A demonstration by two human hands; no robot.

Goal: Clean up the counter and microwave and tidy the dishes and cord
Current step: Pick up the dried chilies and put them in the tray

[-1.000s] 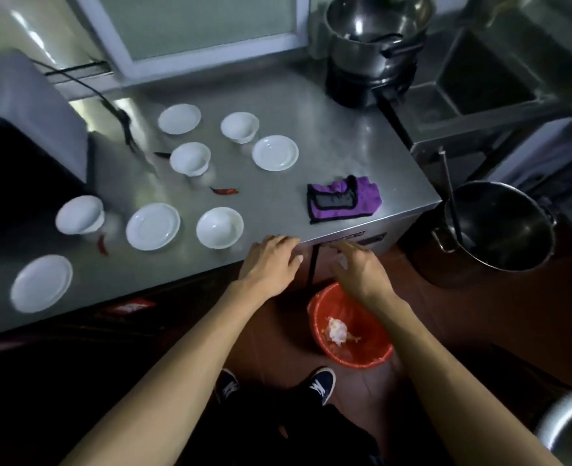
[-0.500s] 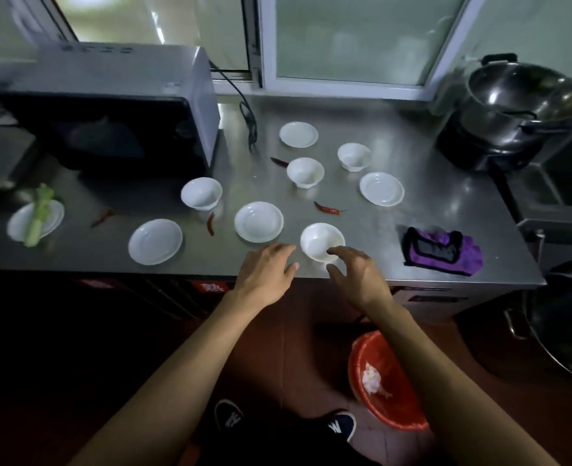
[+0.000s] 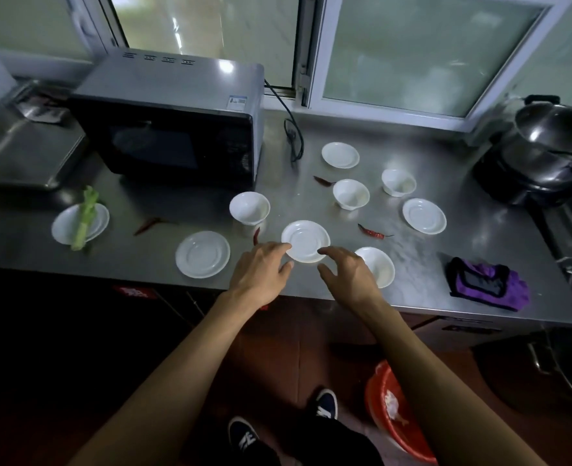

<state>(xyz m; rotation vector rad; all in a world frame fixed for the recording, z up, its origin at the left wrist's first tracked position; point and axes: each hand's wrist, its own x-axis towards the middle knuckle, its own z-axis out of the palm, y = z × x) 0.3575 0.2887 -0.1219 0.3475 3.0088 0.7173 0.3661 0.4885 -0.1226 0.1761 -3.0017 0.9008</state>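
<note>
On the steel counter (image 3: 412, 297) lie five white saucers: one at far left (image 3: 66, 227) under a single green stalk (image 3: 84, 218), one near the front edge (image 3: 202, 254), one between the two hands (image 3: 305, 241), one by the cord (image 3: 340, 155), one at right (image 3: 424, 215). Four white bowls stand among them (image 3: 250, 208) (image 3: 350, 194) (image 3: 398, 182) (image 3: 380, 265). Four dried red chillies show (image 3: 148, 225) (image 3: 256, 235) (image 3: 323, 180) (image 3: 372, 232). There is one microwave (image 3: 177, 129), one purple cloth (image 3: 488, 287), one red bin (image 3: 395, 432).

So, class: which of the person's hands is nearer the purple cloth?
Right. The right hand hovers by the saucers, left of the purple cloth; the left hand is farther left.
</note>
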